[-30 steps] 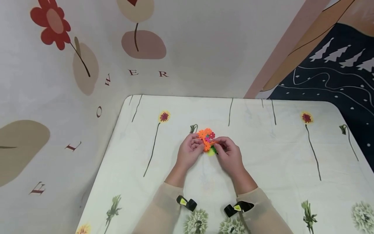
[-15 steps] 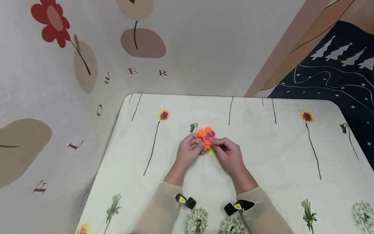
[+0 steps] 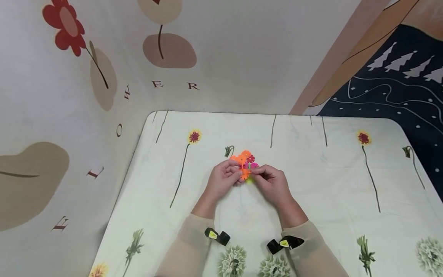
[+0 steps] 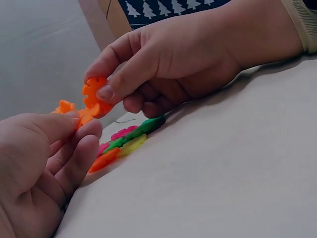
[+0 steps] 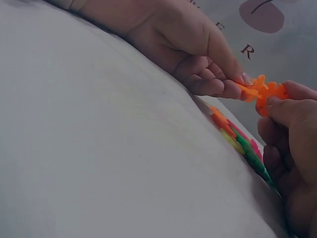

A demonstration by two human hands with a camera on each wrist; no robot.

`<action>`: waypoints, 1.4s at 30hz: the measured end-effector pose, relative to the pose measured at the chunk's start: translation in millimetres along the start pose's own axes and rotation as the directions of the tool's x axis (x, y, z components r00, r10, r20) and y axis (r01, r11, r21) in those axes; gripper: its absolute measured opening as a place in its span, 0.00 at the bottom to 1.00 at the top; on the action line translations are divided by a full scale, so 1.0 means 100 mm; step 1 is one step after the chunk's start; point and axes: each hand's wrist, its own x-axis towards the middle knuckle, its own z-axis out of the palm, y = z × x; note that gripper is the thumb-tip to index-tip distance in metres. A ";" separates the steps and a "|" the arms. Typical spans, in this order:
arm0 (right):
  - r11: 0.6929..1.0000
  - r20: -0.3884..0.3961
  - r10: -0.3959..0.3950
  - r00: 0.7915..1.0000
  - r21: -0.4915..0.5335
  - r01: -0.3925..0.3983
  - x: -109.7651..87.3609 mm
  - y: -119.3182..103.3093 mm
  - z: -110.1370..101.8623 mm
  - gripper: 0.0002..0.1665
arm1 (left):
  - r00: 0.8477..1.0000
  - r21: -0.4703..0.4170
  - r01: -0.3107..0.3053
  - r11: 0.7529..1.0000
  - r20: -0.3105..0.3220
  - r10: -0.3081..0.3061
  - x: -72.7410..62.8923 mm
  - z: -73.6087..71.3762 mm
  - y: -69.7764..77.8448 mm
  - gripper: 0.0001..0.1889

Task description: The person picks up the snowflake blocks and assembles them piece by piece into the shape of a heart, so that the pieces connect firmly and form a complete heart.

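Note:
Both hands meet above the table, working on orange notched flower-shaped discs. My left hand (image 3: 223,179) pinches joined orange discs (image 4: 87,115) between thumb and fingers. From the other side, my right hand (image 3: 274,184) pinches an orange flower disc (image 4: 93,92) by its edge. In the wrist views this disc touches the left hand's pieces; whether their notches are interlocked I cannot tell. Below the hands lies a small pile of similar discs, with a green one (image 4: 130,137), a pink one (image 4: 124,132), a yellow one (image 4: 134,145) and an orange one (image 4: 105,161). The fingers partly hide the pile.
A white cloth with printed flowers covers the table (image 3: 328,184). Behind it and on the left stand pale printed wall hangings (image 3: 242,88). A dark hanging with white trees (image 3: 401,92) is at the right. Black camera straps (image 3: 217,236) sit on both sleeves.
The orange discs between the hands have turned and shifted slightly left. The right fingertips have moved a little, uncovering more pink in the pile. Both hands stay in nearly the same place.

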 end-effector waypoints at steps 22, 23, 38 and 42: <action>0.930 -0.004 -0.106 0.994 -0.354 0.098 0.01 0.04 0.11 0.19 | 0.986 -0.076 -0.029 0.997 -0.166 0.016 0.03 0.05 -0.03 0.20; 0.924 0.003 -0.090 0.996 -0.373 0.085 0.01 0.04 0.10 0.19 | 0.985 -0.079 -0.035 0.996 -0.170 0.021 0.03 0.05 -0.03 0.19; 0.808 0.215 -0.001 0.977 -0.576 0.127 -0.01 -0.01 0.12 0.22 | 0.966 -0.124 -0.067 0.990 -0.256 0.033 0.07 0.05 -0.03 0.16; 0.801 0.199 0.023 0.980 -0.590 0.101 0.00 -0.02 0.12 0.18 | 0.966 -0.122 -0.064 0.990 -0.257 0.031 0.07 0.05 -0.02 0.16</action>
